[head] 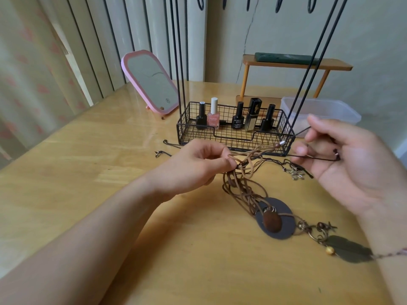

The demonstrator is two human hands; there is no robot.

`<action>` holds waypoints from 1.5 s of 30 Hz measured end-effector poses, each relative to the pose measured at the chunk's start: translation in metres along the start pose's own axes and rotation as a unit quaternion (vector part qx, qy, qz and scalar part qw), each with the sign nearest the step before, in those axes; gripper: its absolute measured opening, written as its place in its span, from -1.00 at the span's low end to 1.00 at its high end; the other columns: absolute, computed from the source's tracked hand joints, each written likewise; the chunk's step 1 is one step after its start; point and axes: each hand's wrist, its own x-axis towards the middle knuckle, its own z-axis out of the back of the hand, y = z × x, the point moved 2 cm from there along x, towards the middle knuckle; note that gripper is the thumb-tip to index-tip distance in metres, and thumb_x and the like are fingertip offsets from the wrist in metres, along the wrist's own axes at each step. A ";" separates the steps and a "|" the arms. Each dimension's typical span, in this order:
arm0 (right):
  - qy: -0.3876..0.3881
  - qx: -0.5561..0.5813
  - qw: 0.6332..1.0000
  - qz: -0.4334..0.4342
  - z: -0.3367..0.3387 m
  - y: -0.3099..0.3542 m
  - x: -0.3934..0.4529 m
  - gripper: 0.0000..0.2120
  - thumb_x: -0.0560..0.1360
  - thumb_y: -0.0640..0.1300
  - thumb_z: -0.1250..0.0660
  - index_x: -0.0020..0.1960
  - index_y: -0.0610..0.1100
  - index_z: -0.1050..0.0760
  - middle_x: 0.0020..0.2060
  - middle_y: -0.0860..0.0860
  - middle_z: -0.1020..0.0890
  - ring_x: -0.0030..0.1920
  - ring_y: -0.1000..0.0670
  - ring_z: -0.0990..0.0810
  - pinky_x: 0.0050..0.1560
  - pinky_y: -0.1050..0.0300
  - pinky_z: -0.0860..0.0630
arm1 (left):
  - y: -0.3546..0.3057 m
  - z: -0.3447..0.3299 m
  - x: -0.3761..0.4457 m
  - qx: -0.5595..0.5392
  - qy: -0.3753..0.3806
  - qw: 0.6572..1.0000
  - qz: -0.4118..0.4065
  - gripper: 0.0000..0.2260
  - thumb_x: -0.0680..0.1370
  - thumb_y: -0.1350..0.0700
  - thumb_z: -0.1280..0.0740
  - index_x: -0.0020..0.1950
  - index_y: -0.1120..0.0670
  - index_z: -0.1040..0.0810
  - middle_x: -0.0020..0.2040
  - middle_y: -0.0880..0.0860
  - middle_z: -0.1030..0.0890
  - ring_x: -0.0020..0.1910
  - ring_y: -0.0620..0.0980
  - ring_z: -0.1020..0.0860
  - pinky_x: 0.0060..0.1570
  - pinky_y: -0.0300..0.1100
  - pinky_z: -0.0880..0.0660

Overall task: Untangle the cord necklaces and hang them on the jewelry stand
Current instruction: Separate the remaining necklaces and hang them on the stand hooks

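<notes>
A tangle of brown cord necklaces (242,186) lies on the wooden table (88,164) in front of me. My left hand (198,166) pinches the brown cords at the top of the knot. A thin black cord (312,157) runs to my right hand (343,159), which holds it between curled fingers. A grey oval pendant with a brown disc (277,219) and a bronze leaf charm (348,249) rest on the table. A silver flower charm (297,173) lies under my right hand. The black jewelry stand (180,62) rises behind, its hooks (248,3) at the top edge.
The stand's wire basket (193,133) holds several nail polish bottles (213,116). A pink mirror (149,82) stands to the left. A clear plastic box (330,111) and a small wooden shelf (295,64) sit behind right. Loose dark chains (167,148) lie left of the basket.
</notes>
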 end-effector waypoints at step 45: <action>0.089 -0.017 0.995 -0.031 0.001 0.000 -0.004 -0.87 0.38 -0.05 -0.31 -0.19 -0.06 -0.62 -0.60 0.13 -0.15 -0.59 0.12 -0.09 -0.51 0.25 -0.09 | -0.011 -0.008 -0.005 -0.041 0.045 0.994 -0.087 -0.86 0.44 0.29 -0.39 -0.01 0.24 -0.59 -0.40 0.06 -0.30 -0.56 -0.28 -0.38 -0.40 -0.59 -0.33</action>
